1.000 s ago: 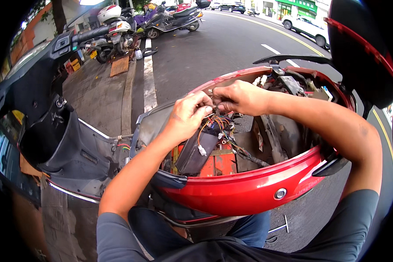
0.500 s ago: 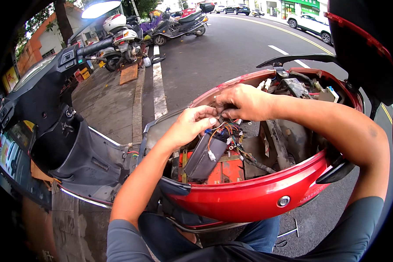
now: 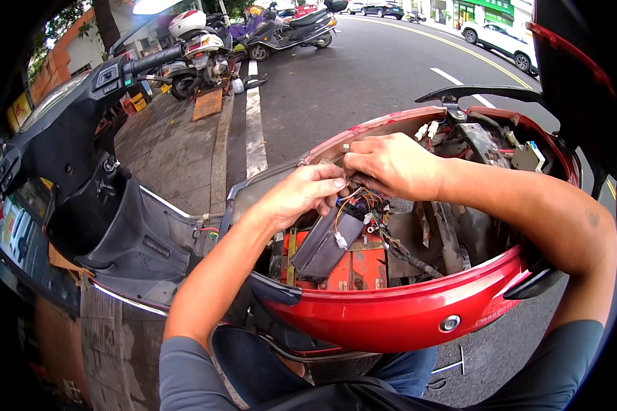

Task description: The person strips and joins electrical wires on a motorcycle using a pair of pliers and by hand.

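Note:
Both hands meet over the open body of a red electric scooter (image 3: 363, 312). My left hand (image 3: 301, 195) is closed, thumb and fingers bent together at the wires. Beside it, my right hand (image 3: 397, 164) is closed with its fingertips on the same wires; exactly what each pinches is partly hidden. Below the fingers lies a bundle of thin coloured wires (image 3: 368, 200), running into a dark grey controller box (image 3: 328, 246). A white plug (image 3: 341, 240) hangs loose over the box. Orange-red batteries (image 3: 363, 267) sit under it.
Loose white connectors (image 3: 426, 130) stick up at the compartment's far side. The raised black seat (image 3: 579, 61) stands at the right. Handlebar (image 3: 154, 60) and footwell are at the left. A T-shaped metal tool (image 3: 461, 359) lies on the ground. Parked scooters (image 3: 291, 34) stand farther off.
The view has shifted slightly, so the scooter sits a little lower and farther right. My hands stay together at the wires, with the left fingers a bit more curled.

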The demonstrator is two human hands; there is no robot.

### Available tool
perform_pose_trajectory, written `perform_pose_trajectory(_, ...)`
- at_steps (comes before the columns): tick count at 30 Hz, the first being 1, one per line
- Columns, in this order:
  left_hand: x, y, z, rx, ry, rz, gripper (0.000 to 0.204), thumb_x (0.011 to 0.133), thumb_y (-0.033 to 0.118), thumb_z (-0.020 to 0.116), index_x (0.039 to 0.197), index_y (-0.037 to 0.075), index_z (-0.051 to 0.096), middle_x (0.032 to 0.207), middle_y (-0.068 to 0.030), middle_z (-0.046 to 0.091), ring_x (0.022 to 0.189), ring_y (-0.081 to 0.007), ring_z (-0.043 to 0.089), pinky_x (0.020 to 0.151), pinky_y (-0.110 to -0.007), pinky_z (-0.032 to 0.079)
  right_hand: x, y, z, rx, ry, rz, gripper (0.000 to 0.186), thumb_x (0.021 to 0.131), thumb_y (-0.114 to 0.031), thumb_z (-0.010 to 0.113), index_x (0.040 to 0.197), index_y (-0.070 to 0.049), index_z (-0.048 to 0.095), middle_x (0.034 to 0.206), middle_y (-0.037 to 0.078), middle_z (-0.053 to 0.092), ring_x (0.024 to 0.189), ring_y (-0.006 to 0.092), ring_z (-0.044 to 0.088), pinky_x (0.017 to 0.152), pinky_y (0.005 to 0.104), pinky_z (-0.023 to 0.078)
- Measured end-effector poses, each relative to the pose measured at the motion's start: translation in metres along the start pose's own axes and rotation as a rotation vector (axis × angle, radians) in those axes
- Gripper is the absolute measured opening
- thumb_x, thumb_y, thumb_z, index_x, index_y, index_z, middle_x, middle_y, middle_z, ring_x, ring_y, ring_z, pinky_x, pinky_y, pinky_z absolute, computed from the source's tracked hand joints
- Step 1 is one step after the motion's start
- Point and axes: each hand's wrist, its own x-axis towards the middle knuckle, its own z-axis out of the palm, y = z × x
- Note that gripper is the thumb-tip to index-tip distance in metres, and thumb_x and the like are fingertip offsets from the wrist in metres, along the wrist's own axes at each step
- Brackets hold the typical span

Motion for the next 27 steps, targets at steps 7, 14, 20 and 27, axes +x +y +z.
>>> perform_pose_trajectory(7,0.003,0.000,0.007,-0.002,0.129,0.268,0.015,0.091,0.012,0.067,0.104,0.009,0.059,0.089,0.0010,0.060,0.072,-0.0096,0.054,0.065,-0.026,0.047,0.001,0.004,-0.008,0.147,-0.035,0.211,0.018,0.080,-0.011,0.068,0.092,0.000,0.061,0.085,0.020,0.067,0.085,0.0385,0.065,0.075,0.0457,0.052)
perform_pose_trajectory(14,0.002,0.000,0.006,-0.055,0.138,0.255,0.015,0.091,0.014,0.068,0.104,0.009,0.061,0.087,0.0003,0.061,0.070,-0.0090,0.056,0.063,-0.025,0.047,0.002,0.010,-0.006,0.386,-0.056,0.250,0.020,0.086,-0.015,0.068,0.093,0.002,0.059,0.085,0.020,0.066,0.084,0.0384,0.065,0.075,0.0447,0.050)
perform_pose_trajectory(20,-0.001,0.003,0.007,-0.065,0.164,0.206,0.015,0.092,0.019,0.068,0.102,0.009,0.061,0.086,-0.0005,0.062,0.069,-0.0087,0.057,0.062,-0.024,0.047,0.006,0.005,-0.005,0.313,-0.065,0.239,0.018,0.086,-0.013,0.067,0.093,0.002,0.061,0.085,0.018,0.068,0.084,0.0361,0.066,0.076,0.0435,0.051)
perform_pose_trajectory(27,0.000,0.001,0.015,-0.192,0.175,0.327,0.009,0.096,0.016,0.062,0.101,0.010,0.056,0.086,-0.0018,0.062,0.071,-0.0106,0.059,0.064,-0.026,0.048,0.008,0.006,-0.003,0.336,-0.036,0.286,0.021,0.086,-0.014,0.065,0.099,0.002,0.063,0.087,0.020,0.068,0.087,0.0374,0.067,0.078,0.0446,0.052)
